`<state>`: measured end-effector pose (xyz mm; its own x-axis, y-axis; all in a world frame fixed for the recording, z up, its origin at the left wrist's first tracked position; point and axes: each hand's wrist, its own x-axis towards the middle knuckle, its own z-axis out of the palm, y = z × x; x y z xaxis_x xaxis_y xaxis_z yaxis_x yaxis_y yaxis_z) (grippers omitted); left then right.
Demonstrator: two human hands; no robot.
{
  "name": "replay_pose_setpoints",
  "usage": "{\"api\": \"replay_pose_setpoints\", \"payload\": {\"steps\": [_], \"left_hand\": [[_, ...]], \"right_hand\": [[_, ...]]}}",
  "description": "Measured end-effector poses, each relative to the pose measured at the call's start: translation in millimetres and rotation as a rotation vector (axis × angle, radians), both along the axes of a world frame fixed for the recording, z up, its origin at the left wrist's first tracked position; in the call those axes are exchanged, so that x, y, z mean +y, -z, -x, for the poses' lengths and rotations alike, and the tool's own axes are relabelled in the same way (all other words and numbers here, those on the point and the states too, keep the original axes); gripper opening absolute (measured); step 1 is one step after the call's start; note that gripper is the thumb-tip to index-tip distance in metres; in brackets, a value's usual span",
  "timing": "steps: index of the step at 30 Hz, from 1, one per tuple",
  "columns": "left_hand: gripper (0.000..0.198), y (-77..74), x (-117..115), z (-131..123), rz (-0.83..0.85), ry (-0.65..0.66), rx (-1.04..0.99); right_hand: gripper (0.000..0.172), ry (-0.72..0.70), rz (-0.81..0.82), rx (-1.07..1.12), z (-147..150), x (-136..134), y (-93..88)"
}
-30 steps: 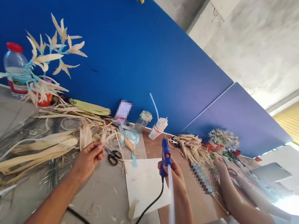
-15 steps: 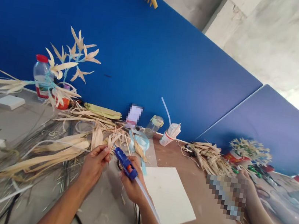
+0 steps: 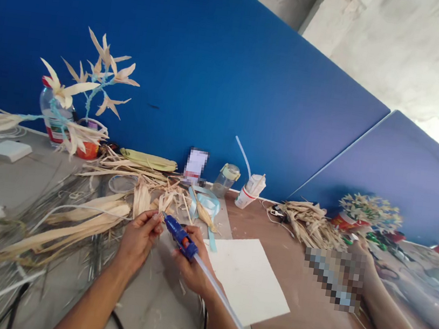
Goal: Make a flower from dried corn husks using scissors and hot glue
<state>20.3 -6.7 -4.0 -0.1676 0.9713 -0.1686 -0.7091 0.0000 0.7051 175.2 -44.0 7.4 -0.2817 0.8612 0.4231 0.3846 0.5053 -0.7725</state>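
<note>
Right grip (image 3: 194, 263), glue gun (image 3: 177, 234) beside husks (image 3: 164, 201)

Right hand (image 3: 193, 268) gripping a blue glue gun (image 3: 179, 236), nozzle at the husk strip (image 3: 157, 206) pinched in left hand (image 3: 139, 236).

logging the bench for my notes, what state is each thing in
glue gun: gripped in right hand, nozzle toward husk piece
husk piece: pinched in left hand
glass jar: upright, lid on
white sheet: lying flat
water bottle: upright
</note>
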Motion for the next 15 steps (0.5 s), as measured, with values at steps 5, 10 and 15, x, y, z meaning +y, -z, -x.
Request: {"api": "replay_pose_setpoints", "payload": {"steps": [5, 10, 15], "left_hand": [[0.037, 0.1, -0.2, -0.2, 0.005, 0.021, 0.000], [0.037, 1.9, 0.4, -0.1, -0.003, 0.046, -0.026], [0.036, 2.1, -0.3, -0.6, -0.001, 0.067, -0.062]], "right_hand": [[0.009, 0.010, -0.022, -0.009, -0.6, 0.6, -0.7], [0.013, 0.019, -0.054, -0.050, -1.8, 4.3, 6.2], [0.020, 0.025, -0.118, -0.114, -2.1, 5.6, 12.3]]}}
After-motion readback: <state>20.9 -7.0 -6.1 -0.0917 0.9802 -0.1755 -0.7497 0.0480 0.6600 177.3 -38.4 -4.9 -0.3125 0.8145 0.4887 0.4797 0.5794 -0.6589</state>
